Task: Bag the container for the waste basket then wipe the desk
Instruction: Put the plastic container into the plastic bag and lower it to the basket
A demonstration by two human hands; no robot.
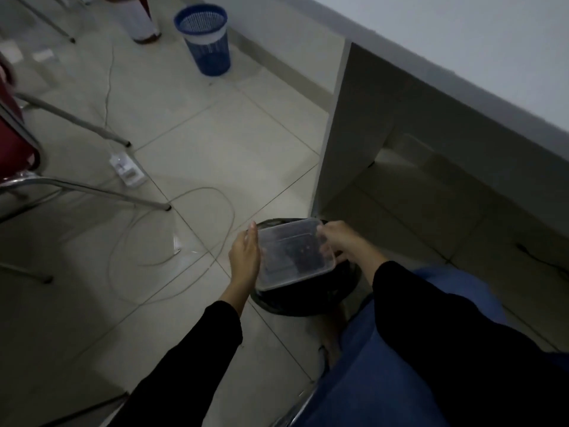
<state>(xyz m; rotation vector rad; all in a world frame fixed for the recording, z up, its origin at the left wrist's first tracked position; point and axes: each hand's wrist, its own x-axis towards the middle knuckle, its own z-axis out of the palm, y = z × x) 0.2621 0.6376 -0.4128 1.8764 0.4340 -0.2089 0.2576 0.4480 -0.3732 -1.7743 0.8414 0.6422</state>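
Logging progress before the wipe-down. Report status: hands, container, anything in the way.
Left hand flat against container, right hand gripping its rim. Container held above black bin. Nothing between them; loose cable on floor to the left.

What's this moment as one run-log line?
step: bagging | container: above black bag | left hand: flat against side | right hand: grips rim

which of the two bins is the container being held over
The black round bin, directly under the clear plastic container and close to the person. The blue mesh waste basket stands far off by the wall.
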